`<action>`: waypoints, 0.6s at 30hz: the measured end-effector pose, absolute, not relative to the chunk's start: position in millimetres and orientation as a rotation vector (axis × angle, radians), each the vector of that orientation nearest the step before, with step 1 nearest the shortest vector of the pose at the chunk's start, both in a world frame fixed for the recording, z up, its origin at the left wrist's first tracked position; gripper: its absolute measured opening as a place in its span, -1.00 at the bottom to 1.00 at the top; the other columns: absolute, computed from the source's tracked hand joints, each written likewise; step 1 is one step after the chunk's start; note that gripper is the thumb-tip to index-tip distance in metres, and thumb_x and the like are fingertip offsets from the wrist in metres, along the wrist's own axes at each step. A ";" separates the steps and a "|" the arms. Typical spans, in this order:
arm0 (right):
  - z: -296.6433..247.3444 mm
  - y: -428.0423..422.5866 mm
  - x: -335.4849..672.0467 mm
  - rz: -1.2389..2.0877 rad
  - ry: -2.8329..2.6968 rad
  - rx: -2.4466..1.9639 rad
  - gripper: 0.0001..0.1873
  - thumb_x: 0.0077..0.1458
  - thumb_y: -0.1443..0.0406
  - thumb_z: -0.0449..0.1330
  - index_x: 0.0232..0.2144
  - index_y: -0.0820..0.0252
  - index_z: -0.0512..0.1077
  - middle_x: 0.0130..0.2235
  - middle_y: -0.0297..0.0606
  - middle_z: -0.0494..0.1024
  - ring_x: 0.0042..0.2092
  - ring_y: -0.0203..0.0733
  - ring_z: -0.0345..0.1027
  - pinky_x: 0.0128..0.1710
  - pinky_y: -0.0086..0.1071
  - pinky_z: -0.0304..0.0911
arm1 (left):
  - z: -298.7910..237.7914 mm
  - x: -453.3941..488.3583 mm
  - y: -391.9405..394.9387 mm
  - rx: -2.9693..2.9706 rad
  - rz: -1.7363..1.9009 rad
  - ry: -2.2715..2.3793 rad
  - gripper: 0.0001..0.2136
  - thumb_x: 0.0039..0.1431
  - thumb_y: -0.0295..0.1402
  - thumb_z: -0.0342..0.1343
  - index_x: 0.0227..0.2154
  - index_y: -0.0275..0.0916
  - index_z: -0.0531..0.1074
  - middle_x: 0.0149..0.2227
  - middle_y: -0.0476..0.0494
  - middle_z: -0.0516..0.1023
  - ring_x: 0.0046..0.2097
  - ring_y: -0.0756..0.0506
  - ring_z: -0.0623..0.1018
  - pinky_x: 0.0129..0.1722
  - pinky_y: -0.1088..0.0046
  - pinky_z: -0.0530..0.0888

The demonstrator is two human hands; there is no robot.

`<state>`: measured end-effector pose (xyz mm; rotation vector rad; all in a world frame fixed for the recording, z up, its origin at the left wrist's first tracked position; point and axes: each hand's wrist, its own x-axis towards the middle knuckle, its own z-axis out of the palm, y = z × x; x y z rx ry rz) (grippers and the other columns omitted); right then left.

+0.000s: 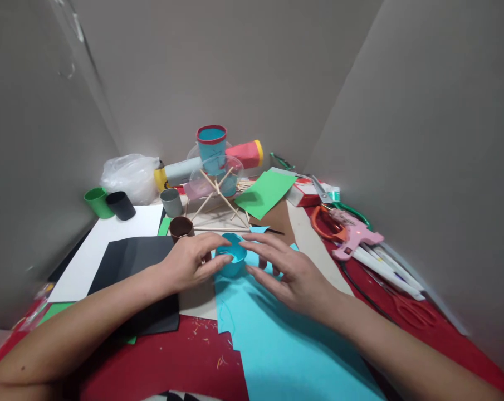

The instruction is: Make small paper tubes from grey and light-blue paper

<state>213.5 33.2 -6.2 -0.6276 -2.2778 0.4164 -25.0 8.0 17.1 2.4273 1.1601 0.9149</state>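
Note:
A small light-blue paper cup [231,269] with an uneven rim stands at the edge of a large blue paper sheet [293,345]. My left hand [191,260] holds its left side, index finger and thumb at the rim. From the right, my right hand [283,270] reaches to the cup with fingers apart, the fingertips at or near the rim. Just behind my left hand is a brown paper cylinder [181,228]. Beyond the cup stands a frame of wooden sticks [217,192] with clear plastic discs, and a blue cup with a red rim [212,149] rises behind it.
Black paper [138,262] and white paper [84,267] lie left, near green [98,203], black [121,206] and grey cylinders [171,203]. Green paper [266,192] lies behind. On the right are scissors [329,223], a pink glue gun [356,234] and pens [389,273]. Grey walls enclose the table.

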 end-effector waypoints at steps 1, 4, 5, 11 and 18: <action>-7.9 35.3 211.1 0.421 -2.303 -0.608 -0.62 0.25 0.34 0.12 0.11 0.07 0.37 0.13 -0.05 0.45 -0.27 -0.21 0.51 -0.32 -0.31 0.48 | 16.1 -27.5 8.6 2.395 1.005 1.177 -0.75 0.29 -0.26 0.06 -0.09 -0.29 0.46 -0.19 -0.23 0.60 -0.41 0.01 0.51 -0.41 0.51 0.43; -12.2 39.4 206.4 0.436 -2.330 -0.579 -0.68 0.25 0.34 0.13 0.04 0.07 0.43 0.07 -0.06 0.51 -0.27 -0.18 0.53 -0.32 -0.31 0.48 | 9.3 -34.1 12.8 2.251 1.100 1.338 -0.77 0.30 -0.28 0.02 -0.17 -0.29 0.50 -0.35 -0.14 0.60 -0.49 0.03 0.45 -0.47 0.53 0.37; -13.4 39.9 205.5 0.434 -2.327 -0.579 -0.70 0.24 0.35 0.13 0.02 0.07 0.44 0.04 -0.07 0.54 -0.23 -0.15 0.54 -0.31 -0.31 0.48 | 5.5 -35.7 14.7 2.212 1.054 1.413 -0.78 0.30 -0.31 0.00 -0.20 -0.29 0.51 -0.39 -0.11 0.59 -0.51 0.03 0.44 -0.48 0.53 0.36; -18.6 39.3 203.6 0.377 -2.347 -0.575 -0.78 0.23 0.37 0.14 -0.10 0.06 0.47 -0.05 -0.09 0.60 -0.11 -0.07 0.56 -0.20 -0.26 0.51 | -27.7 -37.8 24.2 2.149 0.817 1.595 -0.78 0.19 -0.47 0.01 -0.22 -0.31 0.55 -0.35 -0.22 0.64 -0.37 -0.11 0.57 -0.35 0.40 0.43; -18.8 41.9 221.9 0.354 -2.345 -0.658 -0.81 0.22 0.39 0.17 -0.15 0.01 0.46 -0.09 -0.16 0.60 -0.08 -0.05 0.53 -0.14 -0.25 0.48 | -47.2 -36.0 24.5 2.091 0.707 1.601 -0.83 0.14 -0.48 0.06 -0.31 -0.24 0.55 -0.34 -0.19 0.63 -0.30 -0.17 0.59 -0.32 0.39 0.43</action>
